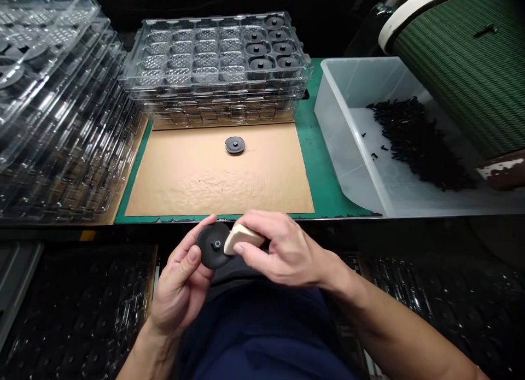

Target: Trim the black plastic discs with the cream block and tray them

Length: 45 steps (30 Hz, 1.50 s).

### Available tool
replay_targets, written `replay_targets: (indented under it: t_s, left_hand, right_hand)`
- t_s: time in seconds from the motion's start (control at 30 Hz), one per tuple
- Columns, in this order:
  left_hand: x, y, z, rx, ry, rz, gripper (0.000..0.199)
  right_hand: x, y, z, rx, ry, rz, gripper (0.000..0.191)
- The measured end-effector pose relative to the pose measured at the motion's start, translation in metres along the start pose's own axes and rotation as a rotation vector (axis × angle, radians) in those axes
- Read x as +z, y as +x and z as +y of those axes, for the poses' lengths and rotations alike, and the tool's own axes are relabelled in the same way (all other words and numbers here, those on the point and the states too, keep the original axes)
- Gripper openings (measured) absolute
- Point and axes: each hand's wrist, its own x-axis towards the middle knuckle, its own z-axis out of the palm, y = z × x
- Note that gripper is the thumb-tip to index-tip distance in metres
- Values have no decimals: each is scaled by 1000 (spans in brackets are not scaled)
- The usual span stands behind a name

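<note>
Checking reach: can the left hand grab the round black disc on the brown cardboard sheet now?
Probably not: the left hand holds another round black disc. Otherwise, the path over the brown cardboard sheet to the lone disc looks open.

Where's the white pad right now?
In the head view, just below centre: the right hand holds the white pad against the right edge of the black disc.

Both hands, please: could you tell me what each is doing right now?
Left hand: holding a black disc by its edge.
Right hand: closed on a pale block.
</note>
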Motion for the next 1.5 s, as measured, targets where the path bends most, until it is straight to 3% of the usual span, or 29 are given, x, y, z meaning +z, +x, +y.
replay_targets:
  t_s: [0.17, 0.3, 0.4, 0.57, 0.7, 0.8, 1.07, 1.23, 1.3, 1.4, 1.5]
  left_hand:
    - [4, 1, -4, -6, 9, 23, 39]
    - [3, 1, -4, -30, -18, 57, 38]
    - [3, 1, -3, -27, -13, 50, 40]
    - [7, 1, -3, 34, -59, 108, 38]
    - [7, 2, -5, 44, -74, 91, 38]
    - [7, 2, -6, 70, -79, 96, 37]
    - [6, 0, -4, 0, -5, 54, 37]
    - [4, 2, -6, 84, -14, 109, 40]
    - [3, 3, -6, 47, 7, 70, 38]
    - [3, 2, -5, -45, 39, -28, 36]
    - [5, 2, -5, -13, 14, 1, 35]
  right_hand:
    - [4, 2, -6, -13, -184, 73, 10]
    - [8, 0, -9, 29, -143, -33, 14]
    - [10, -2, -9, 53, -236, 46, 12]
    - [15, -2, -8, 102, -92, -21, 11]
    - [19, -3, -9, 105, -186, 106, 12]
    - [20, -4, -10, 126, -81, 38, 12]
    - [20, -3, -4, -6, -228, 122, 18]
    - [27, -10, -6, 203, -43, 104, 10]
    - [25, -10, -6, 177, -59, 117, 11]
    - [21, -7, -5, 14, -147, 120, 18]
    - [22, -6, -4, 26, -148, 136, 16]
